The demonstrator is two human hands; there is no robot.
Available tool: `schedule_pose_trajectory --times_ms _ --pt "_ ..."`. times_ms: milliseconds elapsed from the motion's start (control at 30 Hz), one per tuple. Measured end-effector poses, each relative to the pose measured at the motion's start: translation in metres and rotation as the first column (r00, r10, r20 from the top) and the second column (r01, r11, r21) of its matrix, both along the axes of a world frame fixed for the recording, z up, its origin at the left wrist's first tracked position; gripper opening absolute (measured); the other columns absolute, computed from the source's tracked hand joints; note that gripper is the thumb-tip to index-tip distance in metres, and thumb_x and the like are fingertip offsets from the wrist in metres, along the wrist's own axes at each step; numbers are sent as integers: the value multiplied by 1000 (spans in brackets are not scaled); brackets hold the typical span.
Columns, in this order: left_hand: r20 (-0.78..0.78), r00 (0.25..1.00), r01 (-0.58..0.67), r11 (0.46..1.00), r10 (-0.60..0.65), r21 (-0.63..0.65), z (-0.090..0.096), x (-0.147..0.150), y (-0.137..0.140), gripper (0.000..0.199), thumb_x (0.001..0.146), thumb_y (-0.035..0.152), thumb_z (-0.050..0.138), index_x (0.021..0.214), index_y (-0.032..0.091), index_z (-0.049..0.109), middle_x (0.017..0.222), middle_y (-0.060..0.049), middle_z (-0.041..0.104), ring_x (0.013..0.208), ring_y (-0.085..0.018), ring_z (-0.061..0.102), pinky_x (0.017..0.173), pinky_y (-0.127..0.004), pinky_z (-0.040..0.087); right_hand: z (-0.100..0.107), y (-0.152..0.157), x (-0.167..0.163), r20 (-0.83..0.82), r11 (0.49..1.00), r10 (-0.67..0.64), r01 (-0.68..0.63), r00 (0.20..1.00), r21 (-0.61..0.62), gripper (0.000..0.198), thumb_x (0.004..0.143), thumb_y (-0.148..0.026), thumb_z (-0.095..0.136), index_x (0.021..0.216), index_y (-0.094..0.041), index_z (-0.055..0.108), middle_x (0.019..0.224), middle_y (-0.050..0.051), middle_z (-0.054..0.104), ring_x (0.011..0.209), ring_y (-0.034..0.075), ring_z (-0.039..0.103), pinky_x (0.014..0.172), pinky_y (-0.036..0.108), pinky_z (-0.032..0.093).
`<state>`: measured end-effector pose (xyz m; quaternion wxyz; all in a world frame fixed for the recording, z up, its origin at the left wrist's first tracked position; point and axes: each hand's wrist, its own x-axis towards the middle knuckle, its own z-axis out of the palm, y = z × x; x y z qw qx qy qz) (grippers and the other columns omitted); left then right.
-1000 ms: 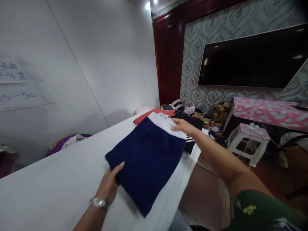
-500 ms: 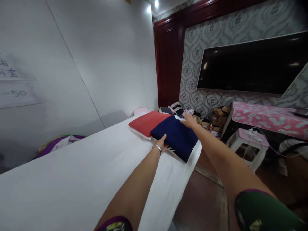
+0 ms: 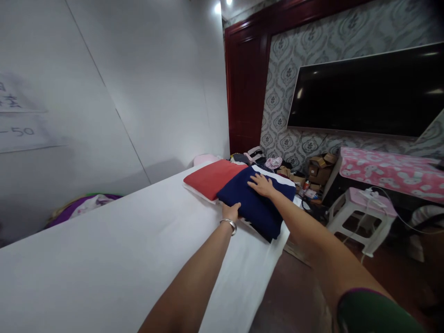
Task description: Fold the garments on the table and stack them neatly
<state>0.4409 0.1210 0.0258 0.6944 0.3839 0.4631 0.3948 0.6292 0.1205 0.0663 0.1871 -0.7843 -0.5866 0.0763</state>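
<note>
A folded navy garment (image 3: pixel 239 199) lies near the far right corner of the white table (image 3: pixel 138 249). My left hand (image 3: pixel 231 212), with a silver bangle on the wrist, grips its near left edge, thumb on top and the other fingers hidden underneath. On top of the navy cloth rests my right hand (image 3: pixel 262 185), flat with its fingers spread. Folded red cloth (image 3: pixel 211 178) lies against the navy garment on the left. A white strip shows along the navy garment's far edge, and black-and-white striped material peeks out below its near edge.
A white panel wall (image 3: pixel 166 92) rises along the table's far side. Beyond the table end are heaped clothes (image 3: pixel 255 157) and cardboard boxes (image 3: pixel 319 169). To the right stands a pink-topped stool (image 3: pixel 371 201) with a power strip and cable, below a wall-mounted television (image 3: pixel 360 97).
My right hand has come from the navy garment's far edge onto its top and flattened there. My left hand keeps its hold on the near edge. The view has shifted slightly.
</note>
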Motion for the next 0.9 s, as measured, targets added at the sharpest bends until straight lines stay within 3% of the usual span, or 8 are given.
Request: schedule_pose_trajectory --times_ms 100,200,400,500,667,833,900 --pt "-39 999 21 1000 -22 -10 2 -3 3 73 66 24 77 128 22 38 114 -14 62 73 -18 65 63 -35 54 -15 7 -5 -57 992 -27 20 998 -122 57 91 -60 33 141 -34 40 154 3 26 143 28 13 110 60 3" --pt "-73 994 79 997 -80 -21 5 -6 5 68 69 29 75 127 20 40 104 -13 64 65 -17 64 61 -35 53 -24 9 -4 -69 992 -28 19 997 -126 58 92 -61 32 142 -33 38 155 3 24 144 27 11 110 60 3" --pt "-193 974 118 993 -121 -26 -11 -35 -18 83 72 44 71 138 17 29 78 -3 63 51 -12 56 54 -29 50 -18 11 2 -40 984 -20 12 999 -180 59 92 -60 30 143 -31 36 155 5 23 143 30 12 109 62 5" --pt "-239 959 159 987 -153 5 -25 -68 -40 67 72 38 72 128 17 45 68 1 59 48 -10 53 50 -24 46 -9 18 0 -30 978 -13 7 999 -208 64 89 -63 35 143 -29 37 155 9 24 142 35 16 107 65 9" --pt "-289 937 216 975 -196 40 -41 -119 -68 38 71 29 72 103 13 60 60 3 57 47 -9 52 47 -22 45 1 42 -31 37 995 54 -51 998 -91 72 86 -69 34 147 -33 26 158 7 13 143 36 10 107 65 11" --pt "-279 939 219 975 -199 43 -49 -136 -77 30 73 28 70 97 12 61 56 4 56 47 -8 53 48 -22 46 -8 57 -53 81 950 121 -92 989 -298 72 85 -70 34 147 -34 28 157 7 15 142 39 11 104 69 11" --pt "-262 946 207 977 -190 41 -51 -138 -80 31 72 29 71 96 12 61 56 4 56 46 -9 53 49 -23 47 -14 59 -52 102 941 124 -84 987 -328 71 85 -70 32 147 -35 27 157 7 14 141 40 13 103 71 14"
